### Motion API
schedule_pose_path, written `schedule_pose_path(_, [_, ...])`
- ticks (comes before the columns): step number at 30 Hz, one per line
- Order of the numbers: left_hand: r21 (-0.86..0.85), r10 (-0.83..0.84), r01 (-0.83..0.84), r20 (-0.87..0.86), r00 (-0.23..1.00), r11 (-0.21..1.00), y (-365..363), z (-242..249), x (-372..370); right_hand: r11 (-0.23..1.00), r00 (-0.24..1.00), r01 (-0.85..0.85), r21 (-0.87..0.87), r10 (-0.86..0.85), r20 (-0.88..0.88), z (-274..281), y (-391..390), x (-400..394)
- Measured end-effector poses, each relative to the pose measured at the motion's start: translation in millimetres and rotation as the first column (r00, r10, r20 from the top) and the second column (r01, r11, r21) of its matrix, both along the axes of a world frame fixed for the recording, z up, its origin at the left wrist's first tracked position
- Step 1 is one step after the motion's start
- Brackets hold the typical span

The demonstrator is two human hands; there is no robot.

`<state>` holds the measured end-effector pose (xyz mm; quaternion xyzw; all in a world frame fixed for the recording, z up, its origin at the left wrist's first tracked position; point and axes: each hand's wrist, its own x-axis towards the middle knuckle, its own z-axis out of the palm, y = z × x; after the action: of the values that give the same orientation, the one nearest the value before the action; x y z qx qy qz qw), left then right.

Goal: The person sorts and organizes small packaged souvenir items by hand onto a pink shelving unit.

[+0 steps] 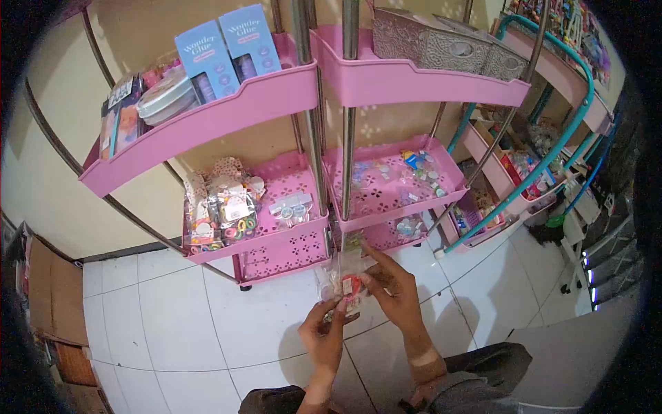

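White floor tiles spread under me, with a cream wall behind two pink tiered racks. At the far left, cardboard boxes lean by the wall. On the left rack's top shelf lie some flat carded packs whose print I cannot read, a round lidded tin, then two blue boxes that read "Wonder Glue". Its middle shelf holds clear bags of coloured hair ties and small labelled packets, the labels too small to make out. The right rack carries silvery embossed boxes on top and little clear packets below. Further right stands a teal-framed rack crowded with goods.

My left hand comes up from below, palm towards me, fingers curled and pinching the lower edge of a clear packet with a red round piece inside. My right hand reaches in from the right, forearm angled up, thumb and fingers gripping the packet's upper right side, index finger stretched along its top. The packet is held in the air between both hands, just in front of the racks' lower shelves; any writing on it is unreadable
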<state>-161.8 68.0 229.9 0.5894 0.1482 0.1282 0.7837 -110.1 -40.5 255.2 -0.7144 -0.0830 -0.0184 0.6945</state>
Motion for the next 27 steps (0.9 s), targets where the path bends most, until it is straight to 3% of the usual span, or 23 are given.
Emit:
schedule_pose_path(1, [0.007, -0.004, 0.004, -0.004, 1.0, 1.0, 0, 1, 0, 0.997, 0.999, -0.021, -0.069, 0.023, 0.031, 0, 0, 0])
schedule_pose_path(5, [0.094, 0.022, -0.026, 0.047, 0.999, 0.995, 1, -5, -2, 0.999, 0.999, -0.008, -0.044, 0.01, 0.038, -6, 5, -5])
schedule_pose_path(7, [0.114, 0.043, -0.049, 0.055, 0.998, 0.992, 2, -6, -2, 0.968, 0.994, 0.048, 0.246, -0.021, -0.111, -14, 6, -3])
schedule_pose_path(9, [0.035, 0.054, -0.056, 0.053, 0.997, 0.998, 2, -3, -3, 0.951, 0.991, 0.129, 0.282, -0.111, -0.078, -16, 8, -2])
schedule_pose_path(13, [0.049, 0.044, -0.044, 0.006, 0.999, 0.998, 5, -1, -3, 0.859, 0.945, 0.281, 0.427, -0.325, 0.032, -20, -6, 5])
schedule_pose_path(15, [0.058, 0.064, -0.066, 0.027, 0.998, 0.996, 5, -3, -4, 0.866, 0.972, 0.199, 0.459, -0.234, 0.02, -26, -28, 5])
schedule_pose_path(17, [0.123, 0.024, -0.028, 0.034, 0.999, 0.992, 8, -6, -6, 0.626, 0.984, 0.126, 0.77, 0.017, -0.175, -16, -34, 2])
schedule_pose_path(18, [0.19, -0.021, 0.012, 0.049, 0.999, 0.982, 9, -6, -6, 0.606, 0.956, 0.067, 0.792, 0.188, -0.225, -20, -33, 1])
schedule_pose_path(19, [0.186, -0.022, 0.014, 0.045, 0.999, 0.982, 9, -6, -6, 0.609, 0.955, 0.071, 0.79, 0.186, -0.23, -21, -29, -3])
schedule_pose_path(21, [0.307, -0.111, 0.096, 0.033, 0.993, 0.947, 9, -2, -6, 0.617, 0.908, -0.173, 0.768, 0.401, -0.118, -23, -14, -8])
schedule_pose_path(22, [0.304, -0.111, 0.097, 0.03, 0.993, 0.948, 8, 1, -7, 0.619, 0.908, -0.17, 0.767, 0.401, -0.123, -23, -10, -10])
schedule_pose_path(25, [0.361, -0.144, 0.134, 0.001, 0.99, 0.923, 8, 6, -6, 0.832, 0.956, -0.021, 0.555, 0.18, -0.233, -24, 0, -12])
schedule_pose_path(27, [0.041, -0.129, 0.126, 0.077, 0.989, 0.991, 7, 4, -4, 0.824, 0.97, 0.058, 0.563, 0.088, -0.228, -31, -10, -6])
